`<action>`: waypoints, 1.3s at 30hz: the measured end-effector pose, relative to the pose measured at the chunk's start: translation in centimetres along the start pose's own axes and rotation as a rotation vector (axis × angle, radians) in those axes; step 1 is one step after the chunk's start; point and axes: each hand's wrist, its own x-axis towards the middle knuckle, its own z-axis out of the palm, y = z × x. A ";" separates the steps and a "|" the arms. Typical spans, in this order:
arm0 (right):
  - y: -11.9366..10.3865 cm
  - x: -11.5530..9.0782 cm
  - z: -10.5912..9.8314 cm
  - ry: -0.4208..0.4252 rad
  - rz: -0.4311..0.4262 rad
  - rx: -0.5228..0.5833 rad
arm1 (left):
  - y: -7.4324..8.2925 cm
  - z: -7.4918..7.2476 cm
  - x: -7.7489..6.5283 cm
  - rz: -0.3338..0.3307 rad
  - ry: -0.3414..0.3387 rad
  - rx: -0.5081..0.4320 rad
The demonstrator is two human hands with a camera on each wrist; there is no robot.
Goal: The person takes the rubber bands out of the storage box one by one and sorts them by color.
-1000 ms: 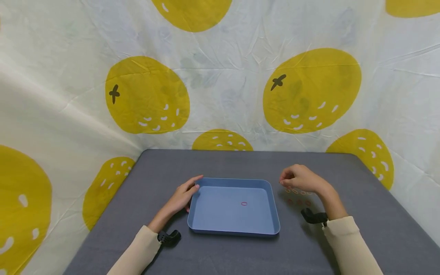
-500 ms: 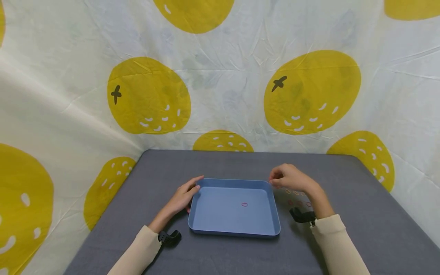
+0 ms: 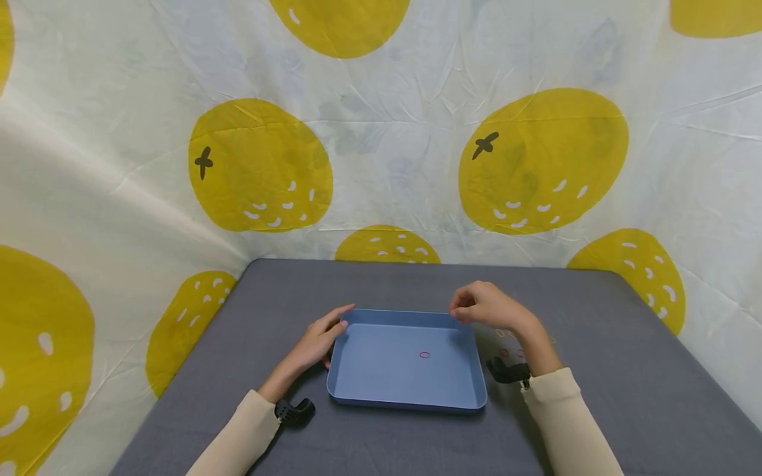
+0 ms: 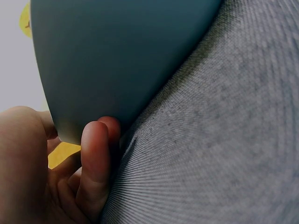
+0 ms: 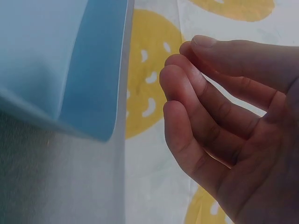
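Observation:
A shallow blue tray (image 3: pixel 381 377) rests on the dark grey table, with one small red ring (image 3: pixel 424 355), thin like a rubber band, lying inside. My left hand (image 3: pixel 312 342) grips the tray's far left corner; in the left wrist view, fingers (image 4: pixel 96 149) press against its outer wall. Over the far right corner hovers my right hand (image 3: pixel 491 307), thumb and index fingertip brought together. In the right wrist view its fingers (image 5: pixel 175 126) are bent beside the tray wall, and I cannot tell whether the pinch holds a ring.
Right of the tray lie several small thin rings, among them a yellow ring (image 3: pixel 499 333) and a red ring (image 3: pixel 504 353), partly hidden by the right arm. Behind the table (image 3: pixel 297 281) hangs a white cloth (image 3: pixel 393 172) printed with yellow fruit shapes.
My right hand has moved left, from above the loose rings to the tray's far right corner, fingertips staying together. The left hand and the tray have stayed in place.

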 end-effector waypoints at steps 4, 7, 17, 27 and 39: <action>-0.3 0.4 0.3 -0.005 -0.010 0.009 | 0.0 0.0 0.0 0.005 -0.001 -0.007; -0.6 0.7 0.6 -0.003 -0.014 0.021 | 0.0 0.1 0.0 0.005 0.004 -0.005; -1.6 1.3 1.0 0.005 -0.047 0.034 | 0.0 0.4 0.0 0.004 0.022 0.012; -2.2 2.2 2.0 -0.028 -0.067 0.021 | -0.1 0.0 0.0 0.003 0.010 -0.002; -2.9 3.4 3.4 -0.093 -0.078 0.015 | 0.3 -0.1 0.1 0.000 0.004 0.011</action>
